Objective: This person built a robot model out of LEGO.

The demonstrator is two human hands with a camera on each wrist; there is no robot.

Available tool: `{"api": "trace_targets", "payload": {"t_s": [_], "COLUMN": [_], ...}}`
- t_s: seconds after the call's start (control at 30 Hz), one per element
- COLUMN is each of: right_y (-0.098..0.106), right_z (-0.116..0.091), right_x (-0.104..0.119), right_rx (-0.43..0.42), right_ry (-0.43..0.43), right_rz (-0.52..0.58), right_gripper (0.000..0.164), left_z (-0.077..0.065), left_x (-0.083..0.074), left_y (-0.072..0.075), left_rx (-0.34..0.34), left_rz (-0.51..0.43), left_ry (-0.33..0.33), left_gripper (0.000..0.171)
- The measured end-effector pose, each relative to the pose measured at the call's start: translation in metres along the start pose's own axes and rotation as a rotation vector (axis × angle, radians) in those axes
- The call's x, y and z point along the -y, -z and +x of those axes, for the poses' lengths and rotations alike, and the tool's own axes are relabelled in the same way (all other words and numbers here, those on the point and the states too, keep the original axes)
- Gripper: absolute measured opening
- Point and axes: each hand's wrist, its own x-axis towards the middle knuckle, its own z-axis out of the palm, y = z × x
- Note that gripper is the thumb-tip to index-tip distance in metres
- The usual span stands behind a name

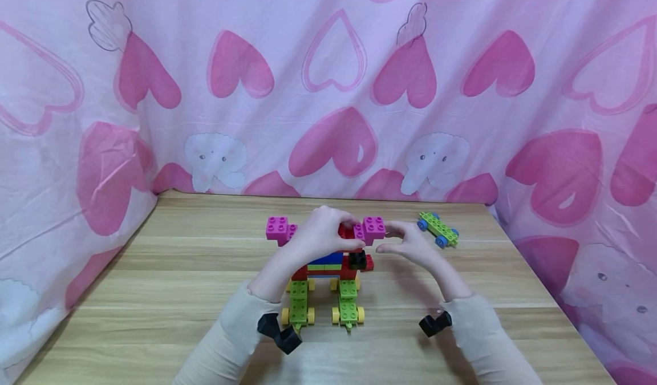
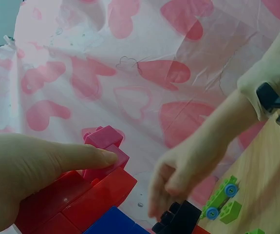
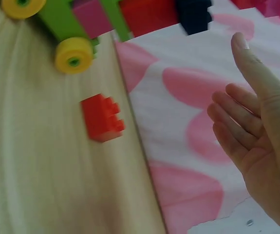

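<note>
A toy brick build (image 1: 325, 266) stands mid-table, with a red, blue and green body on green wheeled bases (image 1: 348, 305) that have yellow wheels. Pink bricks (image 1: 374, 228) stick out at both ends of its top. My left hand (image 1: 320, 236) grips the top, its thumb (image 2: 76, 158) lying along a pink brick (image 2: 108, 161) beside red bricks (image 2: 103, 195). Its other fingers are mostly hidden. To the right of the build, my right hand (image 1: 408, 242) holds nothing, with thumb apart from relaxed fingers (image 3: 234, 112). A black brick (image 1: 357, 259) projects from the build's right side.
Behind the right hand, a green wheeled base (image 1: 438, 229) with blue wheels sits near the table's back right. A loose red brick (image 3: 101, 118) lies on the wooden table (image 1: 128, 294) beside the build. A pink heart-patterned cloth (image 1: 328, 88) hangs around the back and sides.
</note>
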Motion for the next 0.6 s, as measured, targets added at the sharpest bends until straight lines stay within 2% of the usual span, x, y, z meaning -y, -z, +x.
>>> {"api": "trace_targets", "payload": {"t_s": [0.17,0.33,0.6], "right_y": [-0.01,-0.019,-0.03], "right_z": [0.0,-0.001,0.0], "right_x": [-0.01,-0.017,-0.028], "right_rx": [0.022,0.04,0.07], "right_ry": [-0.01,-0.067,-0.115], "right_rz": [-0.025,-0.035,-0.021], "right_gripper": [0.05,0.047,0.054], "left_z": [0.0,0.001,0.0], "left_x": [0.001,0.001,0.001], "left_y": [-0.001,-0.001,0.0], "left_rx": [0.002,0.001,0.0], "left_rz": [-0.003,0.003,-0.001], "left_ry": [0.0,-0.004,-0.006], "left_gripper": [0.042,0.042,0.042]}}
